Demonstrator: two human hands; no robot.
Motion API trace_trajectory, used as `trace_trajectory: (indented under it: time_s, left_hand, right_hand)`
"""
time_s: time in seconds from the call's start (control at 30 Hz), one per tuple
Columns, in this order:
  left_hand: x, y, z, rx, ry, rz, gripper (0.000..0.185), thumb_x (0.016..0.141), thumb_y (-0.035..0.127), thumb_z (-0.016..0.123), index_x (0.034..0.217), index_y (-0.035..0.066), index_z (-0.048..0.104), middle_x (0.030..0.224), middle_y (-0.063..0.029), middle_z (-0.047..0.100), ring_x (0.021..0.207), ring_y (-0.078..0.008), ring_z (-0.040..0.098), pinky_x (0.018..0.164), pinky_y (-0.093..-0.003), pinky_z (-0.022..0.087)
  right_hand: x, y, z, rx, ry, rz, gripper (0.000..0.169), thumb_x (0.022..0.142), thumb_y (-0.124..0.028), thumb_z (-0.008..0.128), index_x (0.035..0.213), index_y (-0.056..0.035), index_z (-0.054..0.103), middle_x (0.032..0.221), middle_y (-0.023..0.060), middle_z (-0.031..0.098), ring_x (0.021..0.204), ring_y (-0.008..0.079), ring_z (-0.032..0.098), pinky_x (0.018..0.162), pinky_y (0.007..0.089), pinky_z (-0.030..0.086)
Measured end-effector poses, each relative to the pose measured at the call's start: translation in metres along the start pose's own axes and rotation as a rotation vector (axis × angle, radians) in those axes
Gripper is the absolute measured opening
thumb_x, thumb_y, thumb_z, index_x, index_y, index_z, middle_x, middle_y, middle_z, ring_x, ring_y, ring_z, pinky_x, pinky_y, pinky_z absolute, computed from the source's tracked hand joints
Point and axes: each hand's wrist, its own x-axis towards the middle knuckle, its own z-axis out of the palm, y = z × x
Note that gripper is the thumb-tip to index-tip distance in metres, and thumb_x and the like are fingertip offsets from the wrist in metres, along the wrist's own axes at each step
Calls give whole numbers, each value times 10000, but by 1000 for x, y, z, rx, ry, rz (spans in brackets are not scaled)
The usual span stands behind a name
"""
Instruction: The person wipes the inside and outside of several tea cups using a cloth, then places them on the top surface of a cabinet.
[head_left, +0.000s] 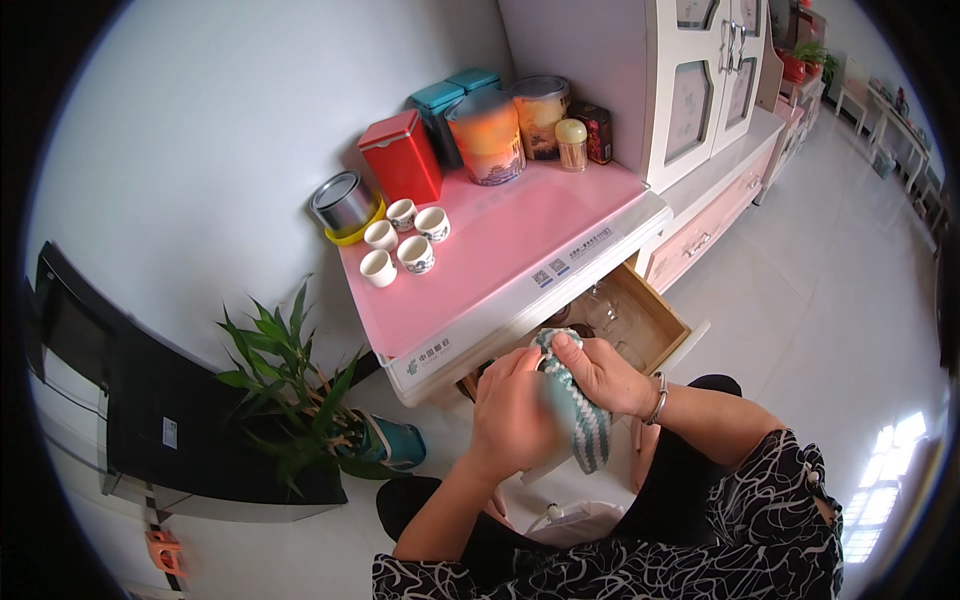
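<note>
Both hands meet above a pulled-out drawer. My right hand (611, 379) grips a green-and-white striped cloth (590, 427), thumb on top, and one end hangs below the fingers. My left hand (514, 416) is closed against the same cloth from the other side; part of this hand is blurred. A small curved rim shows between the hands, but the fingers and cloth hide the rest of it. Beyond them, several small white cups (415, 255) with dark patterns stand upright on the pink cover (510, 247) of the cabinet top.
The open wooden drawer (667, 334) holds clear glassware (606, 311). Along the wall stand a silver tin (343, 196) in a yellow dish (356, 234), a red canister (405, 161), orange tins (487, 142) and a toothpick holder (572, 146). A potted plant (300, 367) is at left.
</note>
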Motion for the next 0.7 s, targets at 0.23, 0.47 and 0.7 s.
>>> trace_trajectory:
  time_s: [0.23, 0.47, 0.7]
  left_hand:
    - [48, -18, -16, 39, -198, -94, 483, 665, 40, 621, 1115, -10, 454, 987, -179, 548, 898, -348, 540, 770, -426, 432]
    - [135, -93, -9, 433, -96, -134, 374, 693, 187, 656, 996, 34, 498, 868, -139, 594, 896, -305, 539, 848, -434, 347]
    - [168, -150, 20, 689, -198, -449, 364, 707, 293, 639, 950, 47, 527, 895, -127, 621, 975, -272, 520, 893, -477, 283]
  right_hand:
    - [7, -6, -23, 57, 175, -92, 481, 947, -374, 374, 899, 61, 572, 719, 99, 591, 686, 115, 532, 643, 294, 457]
    - [3, -8, -41, 167, 87, -42, 486, 938, -395, 389, 1011, 48, 575, 882, 51, 615, 810, 85, 535, 740, 234, 449]
    - [-1, 3, -52, 80, 46, -67, 445, 916, -393, 450, 839, 27, 577, 686, 44, 578, 657, 86, 517, 628, 250, 457]
